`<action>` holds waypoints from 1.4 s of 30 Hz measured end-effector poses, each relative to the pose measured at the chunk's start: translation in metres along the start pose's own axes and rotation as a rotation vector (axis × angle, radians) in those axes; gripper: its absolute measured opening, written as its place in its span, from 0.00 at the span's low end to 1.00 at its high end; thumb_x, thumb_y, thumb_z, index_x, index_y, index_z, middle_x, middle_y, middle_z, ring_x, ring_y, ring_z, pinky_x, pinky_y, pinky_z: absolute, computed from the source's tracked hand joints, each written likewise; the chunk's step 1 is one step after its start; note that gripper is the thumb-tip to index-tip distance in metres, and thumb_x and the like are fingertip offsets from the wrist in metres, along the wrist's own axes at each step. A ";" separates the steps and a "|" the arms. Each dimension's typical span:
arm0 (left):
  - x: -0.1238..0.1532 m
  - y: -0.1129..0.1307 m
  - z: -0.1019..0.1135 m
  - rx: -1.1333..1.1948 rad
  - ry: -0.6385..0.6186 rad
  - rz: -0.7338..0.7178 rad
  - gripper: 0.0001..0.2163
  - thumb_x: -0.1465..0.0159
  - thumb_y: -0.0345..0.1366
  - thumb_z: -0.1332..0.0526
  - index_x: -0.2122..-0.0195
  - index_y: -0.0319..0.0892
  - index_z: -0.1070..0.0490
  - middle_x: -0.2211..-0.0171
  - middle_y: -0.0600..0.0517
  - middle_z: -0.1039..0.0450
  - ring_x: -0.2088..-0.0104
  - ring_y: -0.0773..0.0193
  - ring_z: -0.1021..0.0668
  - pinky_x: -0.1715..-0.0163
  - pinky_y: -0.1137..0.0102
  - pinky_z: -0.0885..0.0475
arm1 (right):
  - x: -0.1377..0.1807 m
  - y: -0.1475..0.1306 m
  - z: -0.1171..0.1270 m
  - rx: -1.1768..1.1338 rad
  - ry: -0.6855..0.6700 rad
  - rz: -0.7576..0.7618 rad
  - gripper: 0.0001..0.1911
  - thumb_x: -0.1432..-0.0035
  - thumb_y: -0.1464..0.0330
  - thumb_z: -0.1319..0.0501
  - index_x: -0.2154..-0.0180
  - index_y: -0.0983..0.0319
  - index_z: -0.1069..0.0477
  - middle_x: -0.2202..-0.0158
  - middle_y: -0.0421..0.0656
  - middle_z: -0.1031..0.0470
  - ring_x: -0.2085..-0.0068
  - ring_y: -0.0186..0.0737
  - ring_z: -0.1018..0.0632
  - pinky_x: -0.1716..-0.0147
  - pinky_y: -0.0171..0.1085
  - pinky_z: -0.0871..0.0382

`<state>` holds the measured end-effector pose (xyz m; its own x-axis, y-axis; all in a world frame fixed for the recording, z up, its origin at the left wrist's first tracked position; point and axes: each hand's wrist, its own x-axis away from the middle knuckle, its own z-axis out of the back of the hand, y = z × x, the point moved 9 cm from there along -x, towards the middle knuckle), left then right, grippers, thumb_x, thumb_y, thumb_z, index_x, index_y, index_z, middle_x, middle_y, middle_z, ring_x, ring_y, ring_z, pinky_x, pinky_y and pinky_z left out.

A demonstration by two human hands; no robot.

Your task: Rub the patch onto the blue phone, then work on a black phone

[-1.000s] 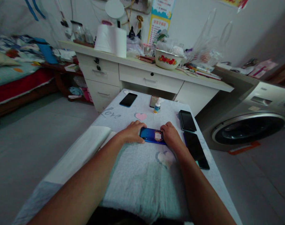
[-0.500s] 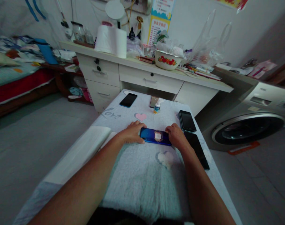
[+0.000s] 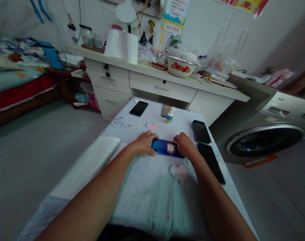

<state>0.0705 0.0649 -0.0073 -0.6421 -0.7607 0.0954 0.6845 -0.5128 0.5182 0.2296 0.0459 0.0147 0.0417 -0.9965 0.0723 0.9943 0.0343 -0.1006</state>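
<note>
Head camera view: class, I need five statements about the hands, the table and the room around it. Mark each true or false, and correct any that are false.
1. The left grip is on one end of the blue phone. True.
2. The small bottle lies on its side. False: it stands upright.
3. The right grip is at the small bottle. False: it is at the other end of the blue phone.
4. A bowl with a flower pattern stands on the counter. True.
5. The washing machine is left of the table. False: it is on the right.
</note>
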 end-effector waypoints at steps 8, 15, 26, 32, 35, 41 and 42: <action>0.000 -0.002 0.000 0.004 0.007 0.011 0.34 0.55 0.43 0.31 0.46 0.48 0.37 0.50 0.48 0.38 0.49 0.51 0.34 0.49 0.62 0.36 | -0.006 -0.017 -0.003 -0.018 0.025 0.029 0.14 0.37 0.73 0.50 0.62 0.63 0.25 0.61 0.48 0.32 0.64 0.36 0.29 0.65 0.32 0.42; -0.001 -0.004 -0.001 0.010 0.004 0.009 0.33 0.56 0.43 0.31 0.47 0.48 0.37 0.51 0.49 0.39 0.49 0.52 0.34 0.49 0.62 0.36 | -0.002 -0.006 -0.004 -0.006 0.019 0.021 0.14 0.37 0.73 0.49 0.62 0.64 0.25 0.61 0.49 0.32 0.64 0.36 0.28 0.64 0.32 0.41; 0.000 -0.001 0.001 0.015 0.001 -0.009 0.32 0.55 0.41 0.31 0.48 0.47 0.37 0.51 0.49 0.38 0.48 0.52 0.35 0.48 0.63 0.38 | 0.005 0.026 0.000 0.002 0.006 -0.021 0.15 0.39 0.75 0.49 0.61 0.65 0.24 0.61 0.49 0.31 0.63 0.36 0.28 0.61 0.32 0.41; -0.001 -0.002 -0.001 0.021 -0.005 -0.013 0.31 0.55 0.42 0.32 0.48 0.49 0.37 0.50 0.50 0.37 0.48 0.52 0.35 0.48 0.63 0.38 | 0.007 0.036 0.003 0.004 0.005 -0.045 0.14 0.39 0.75 0.48 0.61 0.65 0.24 0.62 0.49 0.30 0.64 0.35 0.28 0.61 0.32 0.40; -0.001 -0.002 -0.001 0.027 -0.003 -0.018 0.31 0.55 0.42 0.32 0.48 0.49 0.37 0.50 0.50 0.37 0.48 0.52 0.35 0.49 0.63 0.37 | 0.008 0.036 0.003 0.003 0.013 -0.048 0.14 0.39 0.75 0.49 0.62 0.65 0.24 0.62 0.49 0.29 0.64 0.36 0.28 0.61 0.32 0.40; -0.001 -0.002 -0.001 0.024 -0.001 -0.004 0.32 0.55 0.43 0.32 0.47 0.49 0.38 0.50 0.50 0.38 0.48 0.52 0.35 0.49 0.63 0.37 | 0.007 0.024 0.003 0.012 0.015 -0.041 0.15 0.39 0.75 0.50 0.61 0.65 0.25 0.61 0.50 0.29 0.63 0.37 0.28 0.61 0.32 0.40; -0.001 -0.002 -0.001 0.025 0.000 -0.003 0.32 0.55 0.43 0.31 0.47 0.49 0.38 0.50 0.50 0.38 0.48 0.52 0.35 0.49 0.63 0.37 | 0.007 0.022 0.003 0.009 0.019 -0.041 0.15 0.39 0.75 0.50 0.61 0.65 0.25 0.61 0.50 0.29 0.62 0.37 0.28 0.61 0.32 0.40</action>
<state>0.0699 0.0665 -0.0092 -0.6440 -0.7593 0.0937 0.6737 -0.5048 0.5397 0.2520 0.0399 0.0164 -0.0008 -0.9984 0.0573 0.9960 -0.0059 -0.0888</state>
